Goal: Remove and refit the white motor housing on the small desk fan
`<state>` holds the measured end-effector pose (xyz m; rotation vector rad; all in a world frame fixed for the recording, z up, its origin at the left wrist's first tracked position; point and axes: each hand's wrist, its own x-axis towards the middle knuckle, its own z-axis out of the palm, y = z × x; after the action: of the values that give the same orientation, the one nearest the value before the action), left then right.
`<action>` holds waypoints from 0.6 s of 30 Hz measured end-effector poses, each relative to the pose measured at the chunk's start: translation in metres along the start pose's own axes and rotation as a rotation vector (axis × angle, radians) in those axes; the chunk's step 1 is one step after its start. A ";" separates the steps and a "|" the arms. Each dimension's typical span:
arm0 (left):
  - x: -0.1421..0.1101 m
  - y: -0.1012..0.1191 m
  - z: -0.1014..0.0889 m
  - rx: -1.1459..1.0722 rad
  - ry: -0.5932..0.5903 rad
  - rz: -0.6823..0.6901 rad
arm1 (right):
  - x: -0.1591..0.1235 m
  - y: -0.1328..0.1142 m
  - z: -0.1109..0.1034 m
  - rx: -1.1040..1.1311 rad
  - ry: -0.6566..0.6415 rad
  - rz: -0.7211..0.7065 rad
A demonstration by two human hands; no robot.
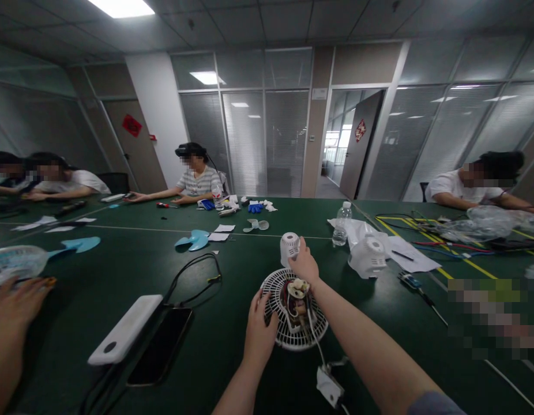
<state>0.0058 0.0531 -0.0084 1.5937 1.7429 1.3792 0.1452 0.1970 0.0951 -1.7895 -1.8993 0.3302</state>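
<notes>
A white round fan grille [278, 337] lies on the table in front of me, with the exposed fan motor [298, 308] and its wires on top. My left hand [260, 325] grips the grille's left rim, thumb and fingers curved over it. Just beyond the grille, a white plastic motor cover [289, 246] with slots in its top is held at its right side by my right hand [305, 265]; some of those fingers are hidden behind it. From the motor a white cord runs down to a small white switch box [330, 385] near me.
To the left lie a phone [161, 349], a white power bank [126, 328] with black cables and blue fan blades [192, 240]. Another person's hand [20, 305] is at far left. Right of me are a water bottle [342, 223], another white housing [366, 256] and papers.
</notes>
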 end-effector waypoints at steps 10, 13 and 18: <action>0.000 0.001 0.000 -0.014 0.001 -0.016 | -0.007 0.007 -0.004 -0.038 0.074 -0.029; 0.000 0.001 0.000 -0.020 0.001 -0.019 | -0.006 0.009 -0.003 -0.052 0.075 -0.033; 0.000 0.001 -0.001 -0.020 0.002 -0.013 | -0.004 0.011 -0.002 -0.041 0.074 -0.003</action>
<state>0.0059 0.0524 -0.0076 1.5684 1.7325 1.3884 0.1553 0.1941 0.0905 -1.7995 -1.8704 0.2225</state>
